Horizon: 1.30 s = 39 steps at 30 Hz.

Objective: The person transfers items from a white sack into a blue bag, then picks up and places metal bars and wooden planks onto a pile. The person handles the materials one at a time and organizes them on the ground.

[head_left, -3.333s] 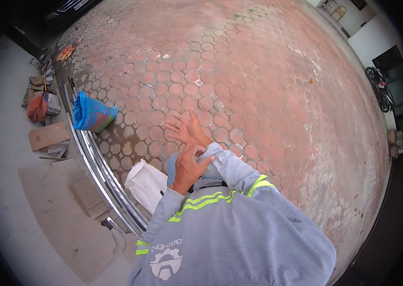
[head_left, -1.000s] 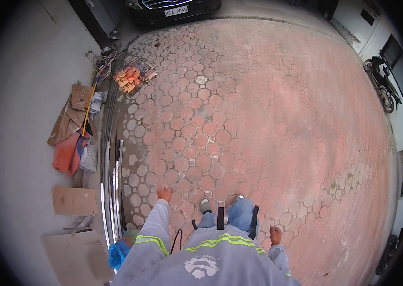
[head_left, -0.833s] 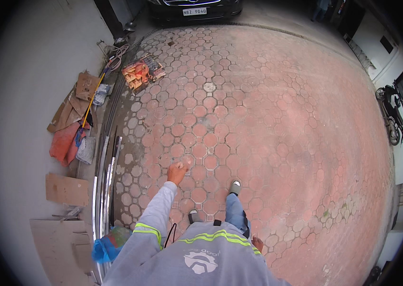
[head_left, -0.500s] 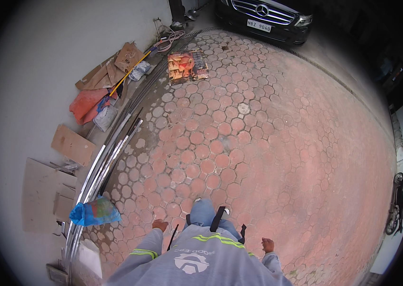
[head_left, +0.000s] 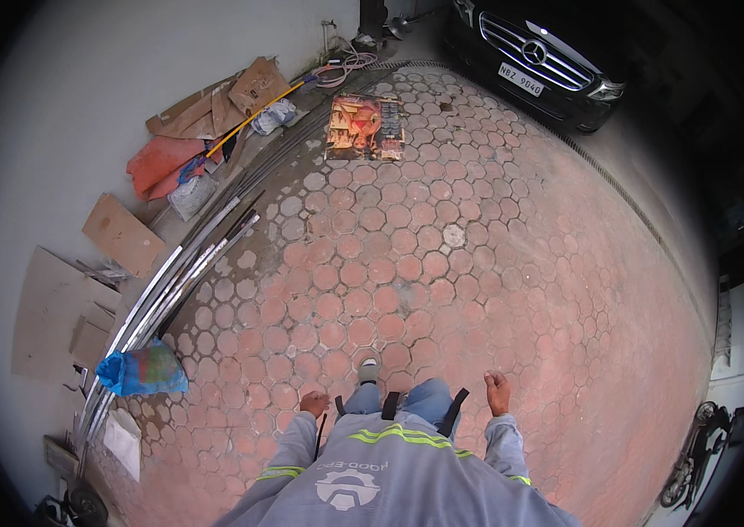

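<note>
My left hand (head_left: 315,403) hangs beside my left hip, its fingers loosely curled, and nothing shows in it. My right hand (head_left: 497,393) is held out in front of my right side, fingers curled in, with no object visible in it. Neither one touches anything; both are above the red paving (head_left: 424,263). Between them are my jeans-clad legs (head_left: 429,400) and one grey shoe (head_left: 368,369), set forward on the pavers. Dark straps (head_left: 455,413) hang from my waist over the grey jacket (head_left: 372,465).
Long metal bars (head_left: 156,307) lie along the left wall, with a blue plastic bag (head_left: 143,369) on them. Cardboard (head_left: 123,235), a red cloth (head_left: 156,165) and a yellow pole (head_left: 253,119) lie beyond. Ahead are a printed sheet (head_left: 365,128) and a black car (head_left: 534,66); a motorcycle (head_left: 697,452) stands right.
My right hand has swung forward and up. The legs have stepped, with a shoe now showing ahead. The bag and bars sit farther left, and the car farther right.
</note>
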Each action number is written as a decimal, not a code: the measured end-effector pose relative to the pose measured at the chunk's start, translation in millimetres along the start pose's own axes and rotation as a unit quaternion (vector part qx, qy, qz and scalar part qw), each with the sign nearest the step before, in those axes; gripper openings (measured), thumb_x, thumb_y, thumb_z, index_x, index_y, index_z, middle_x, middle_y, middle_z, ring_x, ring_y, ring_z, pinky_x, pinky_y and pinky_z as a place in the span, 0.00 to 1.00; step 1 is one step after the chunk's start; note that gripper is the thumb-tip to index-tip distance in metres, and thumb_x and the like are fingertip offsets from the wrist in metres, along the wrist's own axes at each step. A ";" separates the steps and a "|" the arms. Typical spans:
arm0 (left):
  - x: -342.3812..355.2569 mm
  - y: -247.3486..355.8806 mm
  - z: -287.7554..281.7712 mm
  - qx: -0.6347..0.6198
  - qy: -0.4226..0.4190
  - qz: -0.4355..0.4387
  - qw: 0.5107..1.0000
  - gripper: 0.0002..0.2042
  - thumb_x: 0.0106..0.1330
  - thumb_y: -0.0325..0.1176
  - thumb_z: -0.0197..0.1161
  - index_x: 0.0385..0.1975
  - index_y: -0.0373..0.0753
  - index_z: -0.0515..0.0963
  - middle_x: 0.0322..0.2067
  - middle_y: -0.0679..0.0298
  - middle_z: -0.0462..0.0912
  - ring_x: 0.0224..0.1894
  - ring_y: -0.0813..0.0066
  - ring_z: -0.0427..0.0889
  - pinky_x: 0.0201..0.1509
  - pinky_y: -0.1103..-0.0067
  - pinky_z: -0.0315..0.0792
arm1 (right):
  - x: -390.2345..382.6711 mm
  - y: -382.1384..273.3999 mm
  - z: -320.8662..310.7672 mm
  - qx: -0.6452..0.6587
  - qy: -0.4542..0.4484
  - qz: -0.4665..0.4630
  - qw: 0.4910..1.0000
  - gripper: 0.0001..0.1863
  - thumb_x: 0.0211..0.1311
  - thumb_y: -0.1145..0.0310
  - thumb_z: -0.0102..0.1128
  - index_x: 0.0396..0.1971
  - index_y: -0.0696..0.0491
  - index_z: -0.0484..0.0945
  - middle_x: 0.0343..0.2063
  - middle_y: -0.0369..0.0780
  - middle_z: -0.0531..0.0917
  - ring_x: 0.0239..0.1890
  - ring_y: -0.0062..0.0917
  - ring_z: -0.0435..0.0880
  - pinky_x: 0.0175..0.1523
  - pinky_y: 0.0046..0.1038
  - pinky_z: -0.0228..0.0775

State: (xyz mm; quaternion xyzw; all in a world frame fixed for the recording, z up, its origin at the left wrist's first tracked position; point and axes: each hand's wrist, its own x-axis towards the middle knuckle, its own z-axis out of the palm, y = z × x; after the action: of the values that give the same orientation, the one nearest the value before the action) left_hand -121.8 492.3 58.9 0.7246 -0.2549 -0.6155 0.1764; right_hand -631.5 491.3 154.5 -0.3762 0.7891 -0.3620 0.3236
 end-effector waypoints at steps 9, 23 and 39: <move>-63.0 85.4 32.8 -0.113 0.195 0.158 0.961 0.09 0.64 0.35 0.57 0.36 0.37 0.77 0.32 0.61 0.84 0.33 0.74 0.83 0.34 0.80 0.72 | 77.6 126.3 0.1 -0.176 -0.265 -0.086 0.944 0.12 0.60 0.62 0.57 0.36 0.52 0.83 0.28 0.38 0.84 0.30 0.26 0.81 0.35 0.29 0.73; -260.7 -227.8 217.5 -0.295 0.182 -0.282 0.894 0.11 0.63 0.40 0.57 0.37 0.40 0.77 0.34 0.60 0.84 0.33 0.68 0.84 0.32 0.71 0.73 | 266.0 -17.3 85.1 -0.115 -0.324 0.065 0.937 0.14 0.63 0.61 0.53 0.33 0.56 0.79 0.24 0.37 0.82 0.25 0.21 0.79 0.23 0.23 0.68; -255.0 -298.4 39.6 -0.511 0.342 -0.171 0.770 0.11 0.63 0.36 0.56 0.39 0.37 0.77 0.34 0.58 0.85 0.32 0.68 0.84 0.31 0.71 0.72 | -40.5 -121.0 304.5 -0.162 -0.521 -0.338 0.766 0.14 0.58 0.65 0.59 0.39 0.59 0.78 0.27 0.38 0.82 0.30 0.23 0.80 0.35 0.24 0.72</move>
State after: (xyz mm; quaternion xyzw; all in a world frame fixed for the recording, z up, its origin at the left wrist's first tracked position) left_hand -144.0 885.2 86.3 0.7218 0.3026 -0.3865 0.4879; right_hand -329.0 369.9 101.8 -0.7966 0.3673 -0.0631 0.4761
